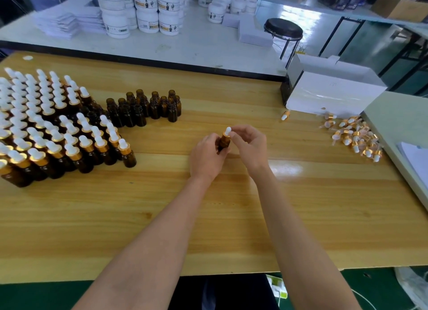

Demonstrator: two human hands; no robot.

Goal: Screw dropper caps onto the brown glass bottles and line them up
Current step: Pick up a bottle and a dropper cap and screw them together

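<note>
- Left hand [208, 155] is gripping the brown bottle [224, 143] upright, at mid-tabletop.
- Right hand [249, 143] is pinching the dropper cap [227, 132] seated on its neck, just beside the left.

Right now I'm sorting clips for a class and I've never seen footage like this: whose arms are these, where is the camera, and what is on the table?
No machine here: a person works bare-handed, filmed by a camera worn on their head, looking down. The left hand grips a brown bottle; the right hand pinches its dropper cap. On the wooden table stand capped bottles at left, open bottles beside them, and loose caps lie at right near a white box.
</note>
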